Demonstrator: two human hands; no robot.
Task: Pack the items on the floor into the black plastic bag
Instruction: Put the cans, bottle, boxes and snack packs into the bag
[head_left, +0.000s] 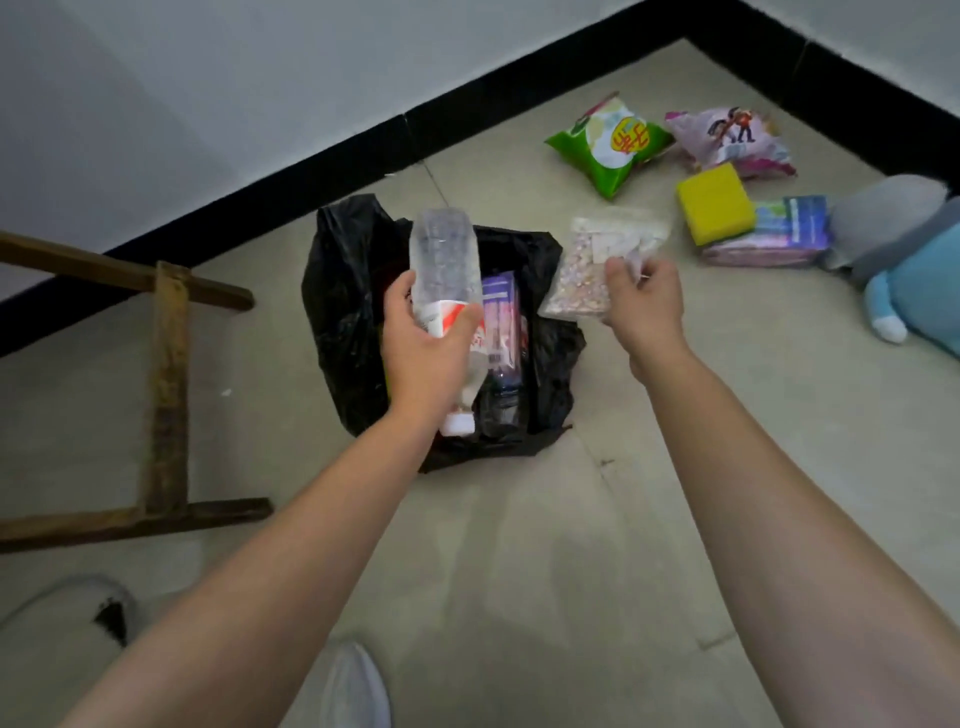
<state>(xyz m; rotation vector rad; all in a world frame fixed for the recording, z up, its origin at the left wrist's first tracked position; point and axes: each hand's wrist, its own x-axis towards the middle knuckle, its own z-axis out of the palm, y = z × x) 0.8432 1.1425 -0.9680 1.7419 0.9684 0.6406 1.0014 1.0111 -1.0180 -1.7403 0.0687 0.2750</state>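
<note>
Head cam, looking down: both hands are loaded over the black plastic bag (343, 291), which sits open on the floor (519, 545) near the wall's black skirting. Biggest risk imo is the bag itself. It's floppy, nobody's holding the mouth open, and something purple is already inside, so the bottle could catch the rim or roll out.

The left hand (421, 343) has its fingers wrapped snugly round a clear water bottle (441, 260), cap pointing back at the person. The right hand (644, 306) pinches a clear pouch of small pale bits (576, 270) by one corner, so it may slip.

Still left on the floor toward the corner: green snack bag (608, 145), pink snack bag (727, 140), yellow sponge (714, 202), tissue pack (779, 234), plush toy (904, 260).
</note>
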